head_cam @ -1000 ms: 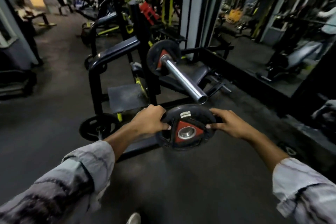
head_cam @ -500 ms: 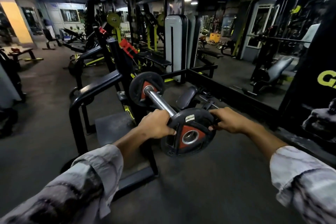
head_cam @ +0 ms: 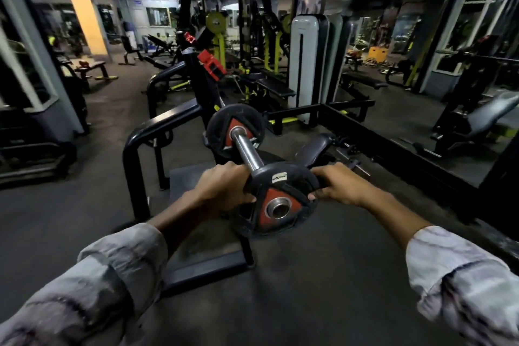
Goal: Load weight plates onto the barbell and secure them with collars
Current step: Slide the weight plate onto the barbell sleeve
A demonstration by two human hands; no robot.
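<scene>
The left hand is closed around the left edge of a black weight plate, fingers curled over the rim and the thumb on its near face. The right hand grips the opposite edge in the same way, its thumb tip pressed on the near face. Both arms reach forward from pale, patterned sleeves.

The held plate stands nearly upright, facing the camera, with a red three-cornered centre and a steel-ringed hole. A small white label sits near its top edge. The plate is at the near end of the chrome barbell sleeve; the sleeve's tip is hidden behind the plate's upper part, and whether the tip has entered the hole cannot be told. The hole itself looks open on this side.

Farther along the sleeve, a second black plate with a red centre is already seated against the bar's inner end. The bar rests in a black rack, whose tubular frame bends down to the floor on the left. A dark padded bench lies just right of the sleeve. Beyond, to the right, a mirror wall reflects more benches, and far off stand yellow-green machines.
</scene>
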